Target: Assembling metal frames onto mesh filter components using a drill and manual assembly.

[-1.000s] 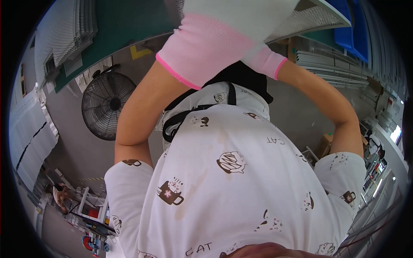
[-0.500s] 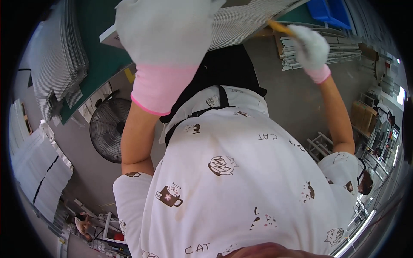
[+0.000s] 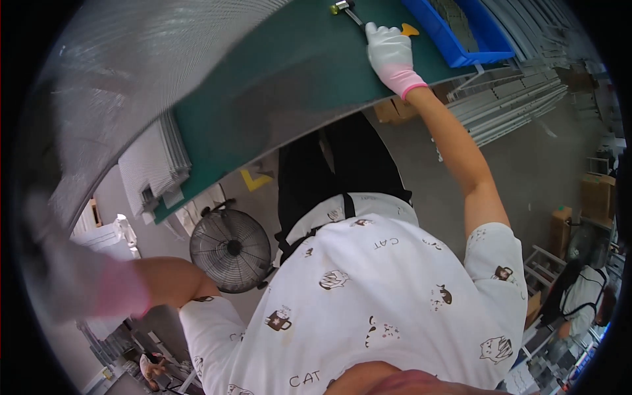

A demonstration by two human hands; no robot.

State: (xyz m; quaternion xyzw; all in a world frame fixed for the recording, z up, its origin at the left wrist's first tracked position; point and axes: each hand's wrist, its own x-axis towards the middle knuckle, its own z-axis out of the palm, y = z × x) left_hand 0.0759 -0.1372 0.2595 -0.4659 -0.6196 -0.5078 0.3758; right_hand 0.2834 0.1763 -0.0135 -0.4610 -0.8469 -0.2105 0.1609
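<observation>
My right hand point(image 3: 391, 58), in a white glove with a pink cuff, is closed round the handle of a small hammer point(image 3: 342, 7) on the green tabletop point(image 3: 270, 92). The yellow end of the handle sticks out past the glove. At the far left, my left hand point(image 3: 72, 276), gloved the same way and smeared by motion, grips the edge of a large framed mesh panel point(image 3: 151, 52). Raised and tilted, that panel fills the upper left close to me. Its upper part runs out of view.
Stacked mesh sheets point(image 3: 155, 161) lie on the table's left end. A blue bin point(image 3: 461, 56) with small metal parts stands at the right. Below are a black floor fan point(image 3: 230, 250), cardboard boxes point(image 3: 398, 108) and white metal profiles point(image 3: 507, 112). Another person point(image 3: 582, 303) is at the right rim.
The mesh panel has come off the table front and swung to the left with my left hand. My right hand has moved left onto the tabletop with the hammer.
</observation>
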